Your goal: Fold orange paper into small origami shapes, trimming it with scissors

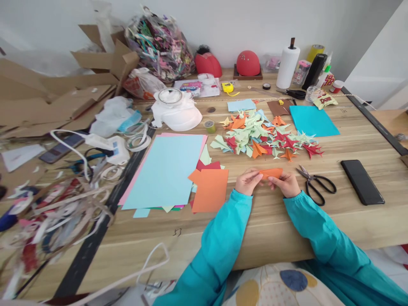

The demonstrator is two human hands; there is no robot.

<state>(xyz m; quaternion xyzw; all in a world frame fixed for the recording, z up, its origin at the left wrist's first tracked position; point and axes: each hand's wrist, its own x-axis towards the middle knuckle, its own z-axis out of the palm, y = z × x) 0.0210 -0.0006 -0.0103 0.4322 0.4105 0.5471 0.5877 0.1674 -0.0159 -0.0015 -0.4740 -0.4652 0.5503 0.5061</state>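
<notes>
Between my two hands is a small folded piece of orange paper (270, 173), raised just off the wooden table. My left hand (247, 182) pinches its left end with thumb and fingers. At the other end, my right hand (287, 183) grips the paper's lower right edge. Left of my hands lie flat orange sheets (211, 191), with red pieces partly under them. Beyond the hands spreads a heap of folded paper shapes (255, 134) in pale green, orange, red and blue. Black-handled scissors (315, 182) rest to the right of my right hand.
A stack of light blue sheets (167, 170) lies to the left, and a black phone (362, 182) far right. Turquoise paper (314, 120) sits behind the heap. Ribbons and cords (60, 216) clutter the left side. A white roll (287, 67) stands at the back.
</notes>
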